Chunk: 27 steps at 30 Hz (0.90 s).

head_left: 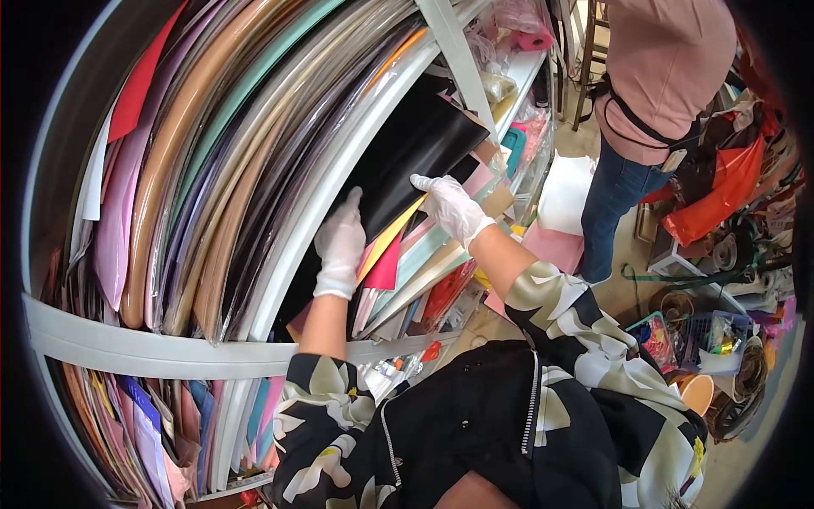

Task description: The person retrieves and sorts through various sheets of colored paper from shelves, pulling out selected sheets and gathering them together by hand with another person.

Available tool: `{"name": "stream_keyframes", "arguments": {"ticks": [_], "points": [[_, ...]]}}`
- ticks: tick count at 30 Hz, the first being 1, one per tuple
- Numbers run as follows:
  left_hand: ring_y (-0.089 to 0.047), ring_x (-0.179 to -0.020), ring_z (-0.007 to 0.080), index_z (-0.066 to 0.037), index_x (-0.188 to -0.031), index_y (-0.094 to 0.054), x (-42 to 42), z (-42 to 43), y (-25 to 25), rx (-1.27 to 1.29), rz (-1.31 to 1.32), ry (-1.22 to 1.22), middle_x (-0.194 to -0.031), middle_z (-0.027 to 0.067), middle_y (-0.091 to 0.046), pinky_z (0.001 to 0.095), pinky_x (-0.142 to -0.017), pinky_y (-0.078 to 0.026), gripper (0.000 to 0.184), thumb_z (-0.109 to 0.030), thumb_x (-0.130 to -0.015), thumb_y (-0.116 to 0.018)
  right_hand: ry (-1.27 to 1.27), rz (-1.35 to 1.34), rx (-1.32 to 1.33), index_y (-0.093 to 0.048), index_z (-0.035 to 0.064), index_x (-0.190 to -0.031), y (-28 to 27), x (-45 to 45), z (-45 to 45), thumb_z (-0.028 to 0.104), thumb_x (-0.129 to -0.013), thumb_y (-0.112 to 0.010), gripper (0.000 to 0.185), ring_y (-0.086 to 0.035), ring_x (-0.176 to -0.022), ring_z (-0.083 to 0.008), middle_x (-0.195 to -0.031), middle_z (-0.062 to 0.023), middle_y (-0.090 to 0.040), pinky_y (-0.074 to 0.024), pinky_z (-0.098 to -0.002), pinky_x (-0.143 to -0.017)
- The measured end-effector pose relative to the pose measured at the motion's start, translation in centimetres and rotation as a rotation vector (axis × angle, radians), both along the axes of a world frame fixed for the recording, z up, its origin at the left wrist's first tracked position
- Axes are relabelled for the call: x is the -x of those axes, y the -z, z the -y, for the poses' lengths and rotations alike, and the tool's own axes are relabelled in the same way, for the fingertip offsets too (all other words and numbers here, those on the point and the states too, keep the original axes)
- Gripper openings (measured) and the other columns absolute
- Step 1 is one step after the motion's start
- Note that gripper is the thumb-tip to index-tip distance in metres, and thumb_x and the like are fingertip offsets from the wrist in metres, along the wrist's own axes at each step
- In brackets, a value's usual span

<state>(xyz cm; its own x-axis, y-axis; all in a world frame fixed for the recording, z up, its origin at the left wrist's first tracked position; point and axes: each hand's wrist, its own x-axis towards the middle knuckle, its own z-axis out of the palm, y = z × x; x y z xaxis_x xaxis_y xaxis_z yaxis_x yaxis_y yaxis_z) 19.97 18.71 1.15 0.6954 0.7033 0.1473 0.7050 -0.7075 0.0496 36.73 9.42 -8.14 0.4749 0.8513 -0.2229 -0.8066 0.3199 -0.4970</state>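
My left hand (341,244), in a white glove, is at the left part of a large black sheet (407,148), its fingers closed against the sheet's edge. My right hand (454,206), also gloved in white, pinches the sheet's lower right edge. The black sheet is glossy and slightly curved, and it sits on a shelf among other sheets. Just below it, between my hands, show a yellow sheet (392,237) and a dark pink sheet (386,267). Pale green and cream sheets lie beneath my right hand.
Upright wrapped sheets (229,170) fill the white rack (170,352) at left. A person in a pink top (666,93) stands at the upper right. Baskets (716,339) and red material (721,191) lie at right. White and pink sheets (566,195) rest near the person's legs.
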Motion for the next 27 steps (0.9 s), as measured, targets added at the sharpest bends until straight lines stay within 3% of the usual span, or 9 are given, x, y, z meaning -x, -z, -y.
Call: {"name": "stream_keyframes", "arguments": {"ticks": [1,6,9,14,16,19,24,26,27], "points": [[-0.068,-0.103,0.0281,-0.019,-0.128,-0.062,1.1,-0.6,2.3,-0.103,0.26,0.184,-0.119,0.0092,-0.068,0.0349,-0.089,-0.054,0.036,-0.01,-0.094,-0.053,0.011,0.008,-0.007,-0.054,0.0,-0.109,-0.2,0.1,0.1,0.006,-0.091,-0.065,0.023,-0.064,-0.097,-0.0253,-0.106,-0.0109,-0.062,-0.0516,-0.0378,-0.093],[-0.054,-0.125,0.0329,-0.012,-0.134,-0.056,2.3,1.5,2.6,-0.062,0.211,0.282,-0.135,0.0152,-0.057,0.0392,-0.103,-0.046,0.042,-0.021,-0.092,-0.057,-0.006,0.056,-0.029,-0.057,0.0011,-0.112,-0.4,0.0,0.2,0.009,-0.092,-0.061,0.021,-0.064,-0.098,-0.0232,-0.108,-0.0105,-0.063,-0.0523,-0.0381,-0.091],[-0.048,-0.131,0.0348,-0.009,-0.137,-0.052,2.8,1.8,1.7,0.001,0.196,0.297,-0.141,0.0181,-0.051,0.0401,-0.109,-0.041,0.051,-0.026,-0.09,-0.061,-0.11,0.099,-0.379,-0.056,0.0012,-0.119,0.5,-0.9,0.3,0.012,-0.091,-0.062,0.031,-0.064,-0.101,-0.023,-0.115,-0.0102,-0.064,-0.0518,-0.0394,-0.093],[-0.047,-0.132,0.0349,-0.008,-0.142,-0.046,2.9,0.7,2.6,0.016,0.218,0.315,-0.143,0.0181,-0.049,0.0395,-0.11,-0.04,0.062,-0.031,-0.087,-0.065,-0.13,0.121,-0.195,-0.043,-0.0009,-0.138,-5.6,-1.5,2.0,0.034,-0.091,-0.068,0.063,-0.053,-0.126,-0.0273,-0.132,-0.0149,-0.057,-0.0419,-0.0503,-0.105],[-0.047,-0.133,0.0348,-0.008,-0.143,-0.044,3.1,0.7,2.9,-0.008,0.213,0.322,-0.143,0.0182,-0.049,0.039,-0.11,-0.039,0.065,-0.031,-0.087,-0.066,-0.011,0.119,0.027,-0.055,-0.0024,-0.122,-2.8,-2.5,-1.1,0.021,-0.096,-0.061,0.035,-0.064,-0.108,-0.0266,-0.119,-0.0134,-0.063,-0.05,-0.0444,-0.098],[-0.043,-0.135,0.037,-0.008,-0.144,-0.044,3.8,3.0,1.3,0.06,0.278,0.331,-0.145,0.0197,-0.046,0.0431,-0.113,-0.034,0.066,-0.031,-0.086,-0.067,0.049,0.169,0.094,-0.055,-0.0038,-0.119,-2.3,-1.9,-1.1,0.02,-0.095,-0.062,0.035,-0.061,-0.111,-0.0256,-0.121,-0.0145,-0.061,-0.0475,-0.043,-0.099],[-0.046,-0.129,0.042,-0.004,-0.137,-0.051,5.7,10.0,0.7,-0.204,0.442,0.402,-0.14,0.0226,-0.049,0.0467,-0.111,-0.035,0.059,-0.013,-0.082,-0.07,0.111,0.194,0.108,-0.05,-0.0072,-0.122,-4.2,0.2,4.7,0.027,-0.094,-0.064,0.046,-0.048,-0.124,-0.025,-0.137,-0.0195,-0.049,-0.0387,-0.0428,-0.104],[-0.058,-0.116,0.0349,-0.002,-0.128,-0.058,6.9,11.8,2.7,-0.114,0.604,0.546,-0.128,0.0182,-0.06,0.041,-0.103,-0.044,0.045,-0.008,-0.084,-0.067,0.124,0.091,0.127,-0.05,-0.0086,-0.125,-3.1,0.6,5.5,0.028,-0.094,-0.064,0.05,-0.047,-0.125,-0.0251,-0.137,-0.0188,-0.051,-0.0364,-0.042,-0.106],[-0.062,-0.108,0.0322,-0.002,-0.12,-0.063,7.5,12.7,4.6,0.146,0.697,0.52,-0.12,0.0168,-0.064,0.0388,-0.098,-0.047,0.038,-0.006,-0.083,-0.069,0.12,0.049,0.208,-0.047,-0.0094,-0.13,-6.3,1.9,8.1,0.027,-0.094,-0.064,0.054,-0.045,-0.127,-0.0245,-0.139,-0.0167,-0.05,-0.0332,-0.041,-0.109]]}}
